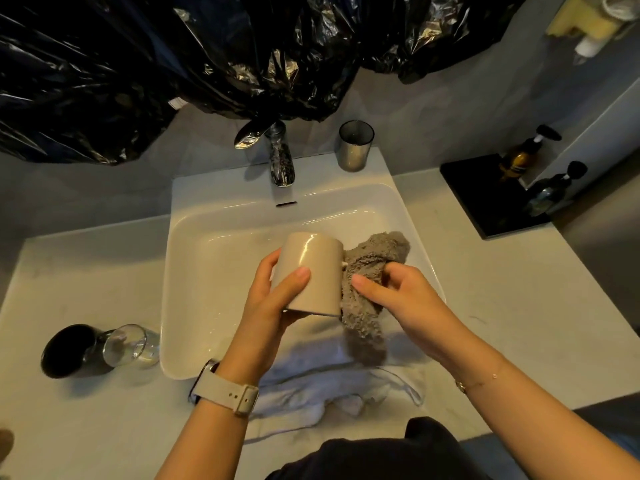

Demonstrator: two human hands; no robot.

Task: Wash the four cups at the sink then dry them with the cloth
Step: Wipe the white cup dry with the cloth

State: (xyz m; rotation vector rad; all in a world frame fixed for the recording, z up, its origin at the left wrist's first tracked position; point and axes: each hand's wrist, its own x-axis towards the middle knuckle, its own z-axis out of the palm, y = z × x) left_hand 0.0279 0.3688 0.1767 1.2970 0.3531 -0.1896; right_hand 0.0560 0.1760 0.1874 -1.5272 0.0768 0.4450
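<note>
Black plastic sheeting (173, 64) hangs over the wall behind a white sink (194, 271) set in a pale counter (86, 271). Above the basin the left hand (273, 299) grips a beige cup (311, 271), tilted with its mouth toward the person. The right hand (398, 296) pinches a grey cloth (367, 289) against the cup's side. A black cup (67, 351) and a clear glass (130, 344) lie on the counter left of the sink; a metal cup (355, 145) stands beside the tap (280, 157).

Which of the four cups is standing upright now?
The grey metal cup behind the sink, right of the tap. The black cup and glass lie sideways; the beige cup is held upside down.
</note>
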